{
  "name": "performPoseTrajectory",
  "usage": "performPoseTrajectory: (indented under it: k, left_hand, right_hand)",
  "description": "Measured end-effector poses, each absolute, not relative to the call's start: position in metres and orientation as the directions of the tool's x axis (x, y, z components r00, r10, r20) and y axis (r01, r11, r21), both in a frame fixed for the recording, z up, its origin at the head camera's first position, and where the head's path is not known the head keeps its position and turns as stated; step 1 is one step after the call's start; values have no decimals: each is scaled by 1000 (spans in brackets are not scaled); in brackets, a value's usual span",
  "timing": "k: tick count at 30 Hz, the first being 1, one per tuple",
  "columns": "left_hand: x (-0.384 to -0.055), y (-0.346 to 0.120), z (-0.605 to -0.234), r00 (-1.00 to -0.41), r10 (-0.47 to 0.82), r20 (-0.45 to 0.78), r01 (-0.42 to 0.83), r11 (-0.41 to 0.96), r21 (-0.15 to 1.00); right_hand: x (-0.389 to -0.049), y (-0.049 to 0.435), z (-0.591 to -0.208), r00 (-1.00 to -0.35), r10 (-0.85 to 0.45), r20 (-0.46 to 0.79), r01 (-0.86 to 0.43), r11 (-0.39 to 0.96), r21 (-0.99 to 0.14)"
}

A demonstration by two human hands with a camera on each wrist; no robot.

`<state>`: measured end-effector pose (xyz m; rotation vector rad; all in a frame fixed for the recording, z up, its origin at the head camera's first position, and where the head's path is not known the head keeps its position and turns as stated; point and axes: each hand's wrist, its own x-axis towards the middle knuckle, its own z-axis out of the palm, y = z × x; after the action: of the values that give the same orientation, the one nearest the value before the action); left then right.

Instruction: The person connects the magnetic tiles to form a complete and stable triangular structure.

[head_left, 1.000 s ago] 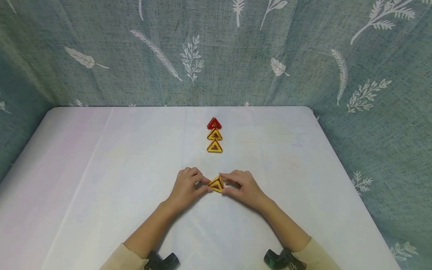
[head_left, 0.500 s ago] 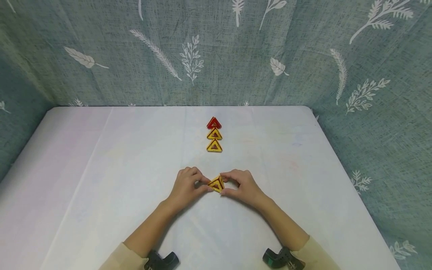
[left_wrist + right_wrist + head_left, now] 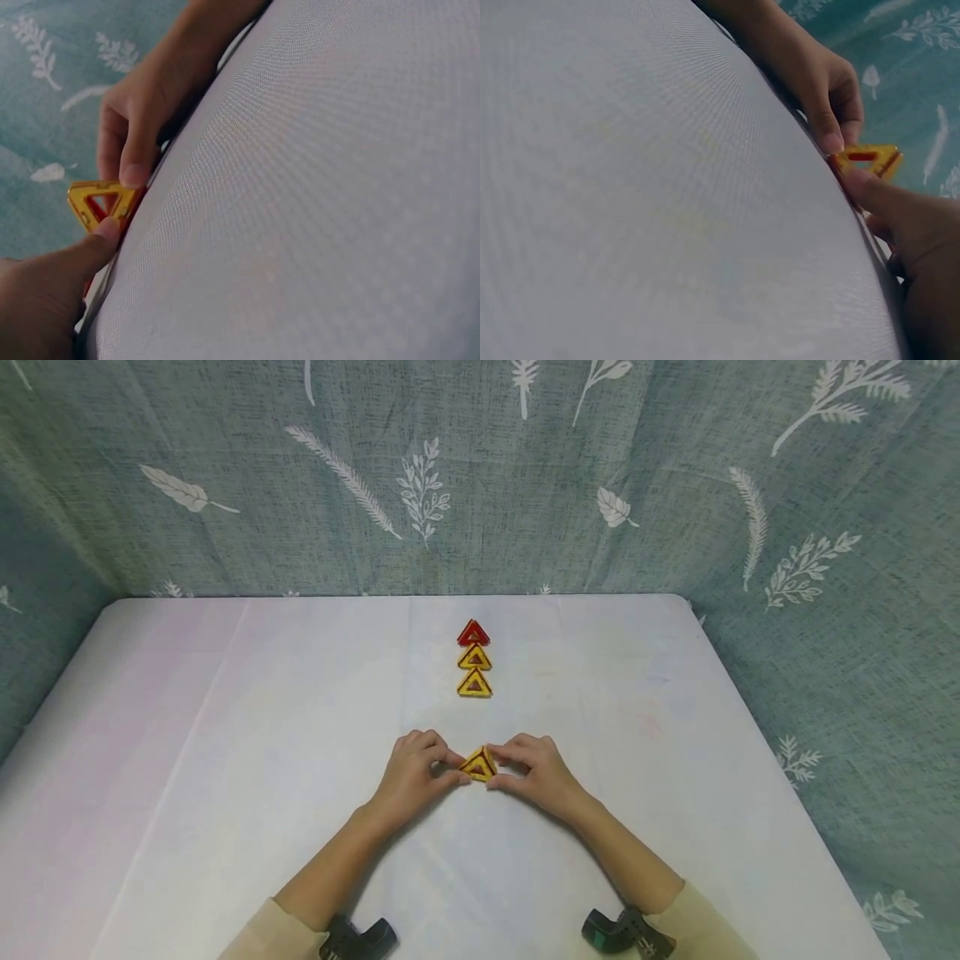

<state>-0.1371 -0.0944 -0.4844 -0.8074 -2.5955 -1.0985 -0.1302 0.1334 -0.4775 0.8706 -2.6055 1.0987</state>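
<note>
A small pyramid of see-through yellow and red triangular magnetic tiles (image 3: 478, 766) stands between my two hands near the middle of the table. My left hand (image 3: 417, 770) pinches its left corner between thumb and fingers. From the other side, my right hand (image 3: 543, 774) has thumb and fingertips on its right edge. In the left wrist view the tile pyramid (image 3: 84, 201) shows a yellow face with an open centre and red behind it. The right wrist view has the same tile pyramid (image 3: 885, 154) beyond my right thumb, which hides part of it.
Farther back, a red triangular tile (image 3: 473, 634) and two yellow triangular tiles, one behind (image 3: 486, 662) and one in front (image 3: 475, 692), lie in a straight column, tips pointing away. A white cloth covers the table (image 3: 262, 735). Green leaf-patterned curtain (image 3: 510, 543) hangs along the back and sides.
The tile pyramid has turned slightly and shifted a little away from me. My right thumb has slid slightly left along its near edge. The column of tiles stays put.
</note>
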Motion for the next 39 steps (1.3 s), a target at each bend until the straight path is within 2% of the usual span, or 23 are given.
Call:
performPoseTrajectory:
  k: [9,18,28,39]
  left_hand:
    - [-143,-94,-483,-864,364,347,502,596,627]
    - [-160,-96,-480,-877,385,287,476,610,634]
    - [-178,-95,-478,-914,331,234,401,657,638]
    - [-179,-89,-483,-930,278,240,367,691,623]
  right_hand:
    - [-137,132,-474,-857,-399,327,-513,601,-613]
    - [-154,132,-475,-841,-427,332,-540,618,-572]
    - [-175,126,-472,-875,-387,291,-482,637,-601]
    - [-177,124,-473,-914,-330,235,-400,650,-647]
